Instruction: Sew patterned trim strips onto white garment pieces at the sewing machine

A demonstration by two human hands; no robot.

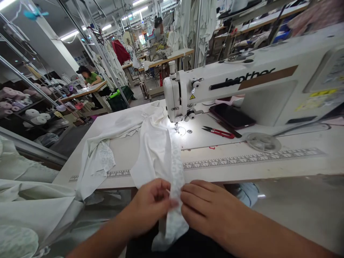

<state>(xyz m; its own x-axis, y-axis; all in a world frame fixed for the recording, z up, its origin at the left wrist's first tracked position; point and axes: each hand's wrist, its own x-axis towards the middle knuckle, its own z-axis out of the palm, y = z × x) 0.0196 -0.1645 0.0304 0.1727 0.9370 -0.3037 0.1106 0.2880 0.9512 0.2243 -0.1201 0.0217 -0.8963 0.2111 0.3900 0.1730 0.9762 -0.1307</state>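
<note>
A strip of white fabric with a pale leopard-like print [176, 166] runs from under the needle of a white sewing machine [174, 93] down over the table's front edge. My left hand [150, 202] pinches the strip's left edge between thumb and fingers. On its right edge, my right hand [208, 206] has its fingers curled against the cloth, thumb hidden. The strip's loose end hangs below both hands. Joined plain white cloth [154, 147] lies to the left of the strip. The needle area is lit, and the machine's foot rests at the fabric's right edge.
Red-handled thread snips [219, 132], a dark phone [232, 115] and a clear bobbin-like disc [263, 142] lie right of the needle. A printed ruler [228, 160] crosses the table front. More white fabric [34, 208] hangs at left. Two people work at tables farther back.
</note>
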